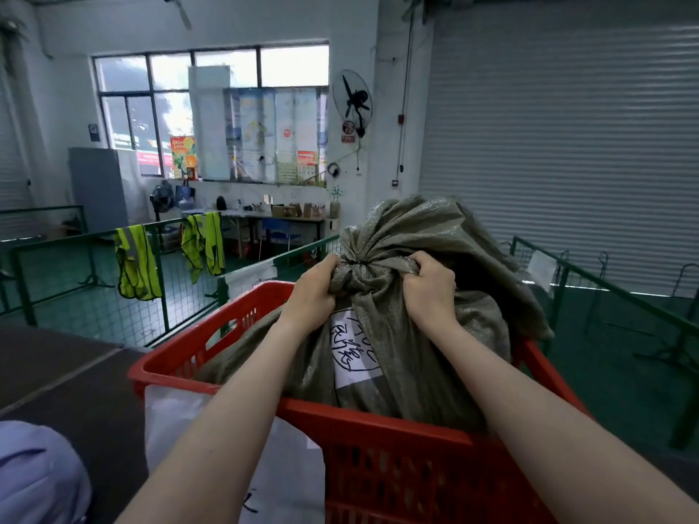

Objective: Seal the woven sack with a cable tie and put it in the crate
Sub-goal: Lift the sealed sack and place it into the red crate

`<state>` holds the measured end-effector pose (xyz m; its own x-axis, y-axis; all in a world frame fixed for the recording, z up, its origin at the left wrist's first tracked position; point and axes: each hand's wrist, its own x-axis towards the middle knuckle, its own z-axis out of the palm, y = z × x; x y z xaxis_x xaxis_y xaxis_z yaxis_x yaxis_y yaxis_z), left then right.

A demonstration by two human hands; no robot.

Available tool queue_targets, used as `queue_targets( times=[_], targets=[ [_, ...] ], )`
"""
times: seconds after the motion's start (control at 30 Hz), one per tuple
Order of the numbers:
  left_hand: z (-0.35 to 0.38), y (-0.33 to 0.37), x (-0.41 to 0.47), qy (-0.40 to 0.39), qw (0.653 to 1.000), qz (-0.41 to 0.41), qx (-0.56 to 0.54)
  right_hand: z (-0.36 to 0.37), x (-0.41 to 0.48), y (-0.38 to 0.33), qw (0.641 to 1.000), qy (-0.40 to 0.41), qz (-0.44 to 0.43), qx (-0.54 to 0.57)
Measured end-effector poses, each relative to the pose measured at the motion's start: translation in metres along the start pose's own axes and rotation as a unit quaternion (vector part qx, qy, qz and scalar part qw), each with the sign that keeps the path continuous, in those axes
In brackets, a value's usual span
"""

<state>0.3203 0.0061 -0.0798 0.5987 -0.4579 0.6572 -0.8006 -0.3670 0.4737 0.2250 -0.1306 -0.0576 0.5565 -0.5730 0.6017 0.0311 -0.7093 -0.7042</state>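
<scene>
An olive-green woven sack [423, 357] stands inside the red plastic crate [382, 436], bulging above its rim. A white label with black handwriting [353, 353] faces me on its front. The sack's neck is bunched tight, and a thin dark cable tie [355, 262] circles it between my hands. My left hand [316, 287] grips the gathered fabric on the left of the neck. My right hand [429, 283] grips the fabric on the right. Loose sack cloth flops up and back above the tie.
The crate rests on a dark surface [72, 380] with a white sheet [177, 429] on its near left side. Green mesh fencing [166, 296] carries yellow safety vests [136, 266]. A grey roller shutter [567, 145] fills the right; a cluttered desk [272, 217] stands under the window.
</scene>
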Motion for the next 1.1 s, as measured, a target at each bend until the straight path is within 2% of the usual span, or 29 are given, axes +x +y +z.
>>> queue_targets(
  times=[0.2,0.3,0.4,0.5,0.63,0.73,0.87,1.1],
  targets=[
    [0.019,0.003,-0.005,-0.076,0.997,0.022,0.002,0.000,-0.007,0.039,0.995,0.011,0.094,-0.020],
    [0.024,0.003,-0.004,-0.107,0.994,-0.011,0.022,-0.005,-0.001,0.047,0.987,-0.060,0.139,-0.048],
    [0.028,0.004,-0.010,-0.178,0.982,-0.037,0.047,-0.012,-0.004,0.056,0.971,-0.144,0.158,-0.103],
    [0.031,0.010,-0.013,-0.243,0.966,-0.085,0.036,-0.024,-0.012,0.062,0.961,-0.184,0.169,-0.121],
    [0.026,0.009,-0.023,-0.334,0.930,-0.151,0.013,-0.029,-0.030,0.060,0.941,-0.254,0.176,-0.139],
    [0.017,0.005,-0.037,-0.388,0.901,-0.194,0.015,-0.030,-0.046,0.053,0.916,-0.317,0.150,-0.192],
    [0.010,0.009,-0.047,-0.359,0.909,-0.201,0.062,-0.035,-0.057,0.044,0.908,-0.323,0.114,-0.242],
    [-0.019,0.031,-0.050,-0.296,0.934,-0.188,0.065,-0.062,-0.060,0.024,0.932,-0.299,0.102,-0.180]
  ],
)
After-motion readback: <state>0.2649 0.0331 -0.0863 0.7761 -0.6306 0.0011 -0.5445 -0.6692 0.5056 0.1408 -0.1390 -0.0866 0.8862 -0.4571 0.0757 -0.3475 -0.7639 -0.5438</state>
